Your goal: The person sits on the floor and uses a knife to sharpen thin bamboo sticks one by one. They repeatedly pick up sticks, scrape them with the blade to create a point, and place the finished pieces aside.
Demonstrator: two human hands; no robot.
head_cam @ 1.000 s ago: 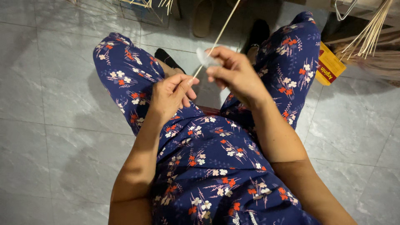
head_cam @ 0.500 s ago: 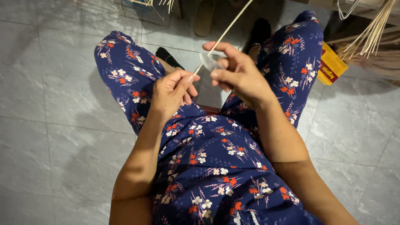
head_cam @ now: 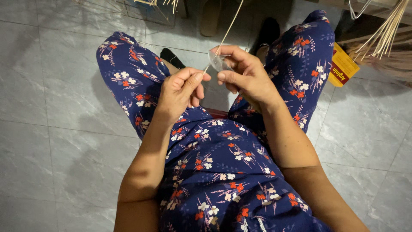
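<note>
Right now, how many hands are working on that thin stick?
2. The left hand pinches the thin stick at its lower end; the right hand holds a small clear piece against it.

Thin, pale straw-coloured stick (head_cam: 225, 34), straight and slender, slanting from lower left up to the upper right and running out past the top edge of the view. Lower end pinched at the fingertips of the left hand (head_cam: 182, 92) above the lap. Small clear, filmy piece (head_cam: 218, 62), curved and see-through, held in the right hand (head_cam: 244, 75), touching the stick just above its lower end.
</note>
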